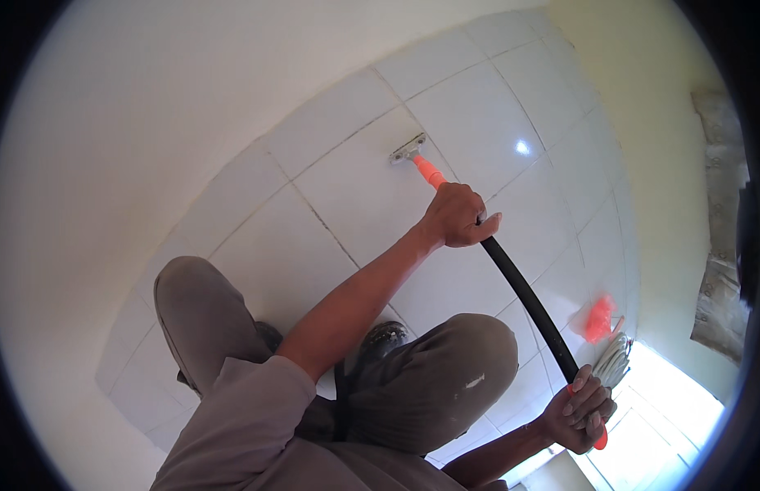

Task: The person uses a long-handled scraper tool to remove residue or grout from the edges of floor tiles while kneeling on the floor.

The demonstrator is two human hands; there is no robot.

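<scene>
Long-handled scraper (511, 274) lay diagonal, long axis running from lower right up to upper left, metal blade head (408, 148) pointing away from person & resting on white tiled floor (257, 245). Left hand (455, 216) was wrapped tight round shaft just behind orange neck, blade sitting just past its fingers. Right hand (579, 409) clamped the handle's orange butt end, fingers curled shut. Black shaft spanned betw both grips. Orange bag (597, 317) was near right fingers, beyond them.

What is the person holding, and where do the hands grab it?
A long scraper. The left hand grips the pole near the orange neck by the blade; the right hand grips the far upper end.
</scene>
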